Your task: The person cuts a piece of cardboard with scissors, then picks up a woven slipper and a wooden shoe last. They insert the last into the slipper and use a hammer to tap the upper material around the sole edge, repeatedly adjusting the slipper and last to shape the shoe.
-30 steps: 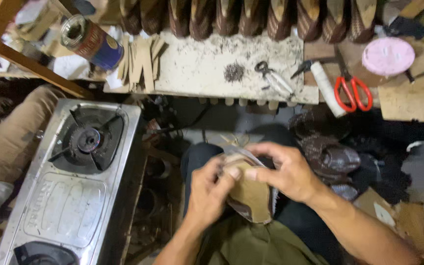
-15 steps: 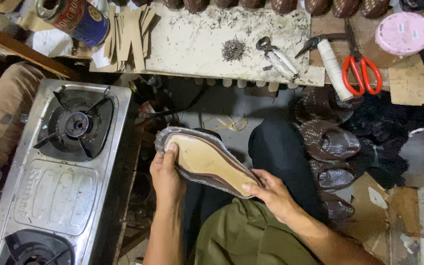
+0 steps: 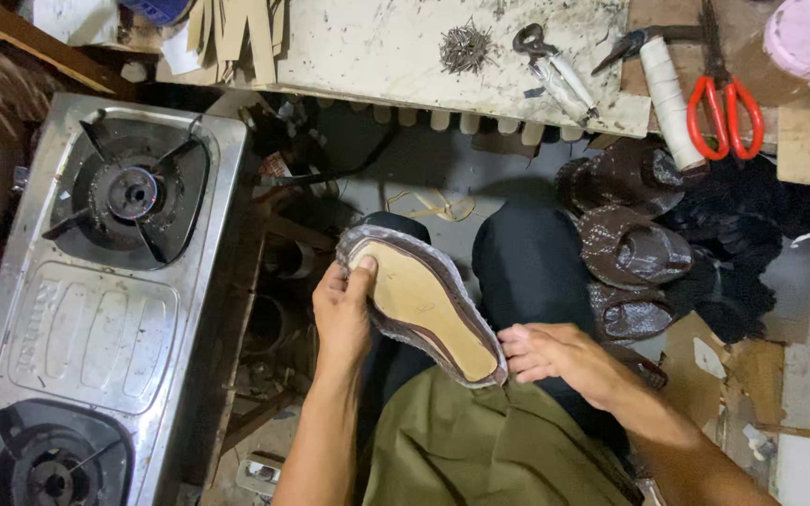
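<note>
Shoe [image 3: 421, 305] is now lying sole-up across my lap, tan insole facing me, toe pointing far-left, heel near-right. A second ago I was working it close in with both hands bunched over it; half a second ago it was already flipped sole-up, so the change since then is small: it's sitting a bit lower and I'm steadying it, not turning it.

Left hand [image 3: 344, 319] is gripping the toe end, thumb pressed flat on the insole, fingers wrapped underneath, so that grip is closed on the shoe. Right hand [image 3: 555, 354] is at the heel end, fingers loosely curled and touching the heel edge; grip there is light, more of a brace than a clamp.

My read: I'm checking the dark leather edge folded over the insole rim, all round.

Around me: gas stove [image 3: 96, 290] standing left, unlit as far as I can tell. Bench [image 3: 377, 47] sitting far, carrying a pile of small nails [image 3: 466, 45], pincers [image 3: 550, 70] and red-handled scissors [image 3: 726, 103]. Three dark finished uppers [image 3: 632, 245] are stacked on the right, just beside my knee.
</note>
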Motion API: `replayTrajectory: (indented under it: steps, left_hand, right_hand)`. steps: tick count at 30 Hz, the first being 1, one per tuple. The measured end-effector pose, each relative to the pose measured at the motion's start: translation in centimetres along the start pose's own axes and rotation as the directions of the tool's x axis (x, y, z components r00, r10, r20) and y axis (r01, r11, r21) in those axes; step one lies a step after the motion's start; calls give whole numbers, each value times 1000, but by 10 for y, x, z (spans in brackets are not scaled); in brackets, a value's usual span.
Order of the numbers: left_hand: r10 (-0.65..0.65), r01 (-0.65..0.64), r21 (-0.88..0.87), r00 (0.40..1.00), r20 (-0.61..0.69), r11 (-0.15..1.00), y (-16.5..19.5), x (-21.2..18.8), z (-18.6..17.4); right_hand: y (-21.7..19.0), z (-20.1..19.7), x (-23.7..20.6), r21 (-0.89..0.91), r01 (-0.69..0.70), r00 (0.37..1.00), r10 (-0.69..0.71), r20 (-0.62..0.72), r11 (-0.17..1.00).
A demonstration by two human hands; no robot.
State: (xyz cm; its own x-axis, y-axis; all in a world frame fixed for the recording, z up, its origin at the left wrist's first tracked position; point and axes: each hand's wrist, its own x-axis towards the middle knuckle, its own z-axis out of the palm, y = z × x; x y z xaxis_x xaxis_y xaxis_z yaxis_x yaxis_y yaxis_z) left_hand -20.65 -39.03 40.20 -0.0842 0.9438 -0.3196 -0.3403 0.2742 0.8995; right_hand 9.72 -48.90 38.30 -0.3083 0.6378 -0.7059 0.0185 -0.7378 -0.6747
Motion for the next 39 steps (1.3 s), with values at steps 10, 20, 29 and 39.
replayTrajectory:
  steps: [10,20,29,39]
  left_hand:
    - [-34,14,129,987,157,992,-14,-4,7]
    - [242,-37,-506,906,346,862,24,-18,-22]
    - [137,-328,250,812,568,911,-9,35,-66]
    - [220,-285,280,946,240,917,-53,-18,-57]
  right_hand:
    - [7,13,10,-239,315,924,-354,-143,918]
    - [-25,42,8,750,58,940,-288,181,658]
    - [-58,-23,15,-349,571,735,-652,-185,743]
    - [-43,-35,-1,-663,637,523,-852,-2,393]
